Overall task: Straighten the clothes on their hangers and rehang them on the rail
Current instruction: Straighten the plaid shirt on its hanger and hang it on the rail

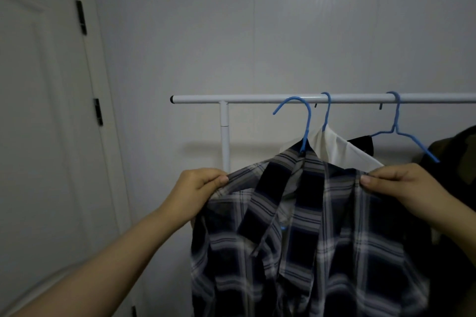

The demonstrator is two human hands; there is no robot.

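Shirt (322, 234) stretched between both sets of fingers, left hand (198, 190) and right hand (401, 185) pinching its shoulders; its hanger (304, 121) hook just short of the rail (257, 98), so rehanging remains.

The room is dim and grey-blue, with soft, even light and no glare apart from a faint sheen on the rail (283, 98). The rail's upright throws a weak shadow on the far wall (257, 33). Wide-angle bending curves the door (38, 110) at left. The near plaid shirt (322, 239) looks slightly soft.
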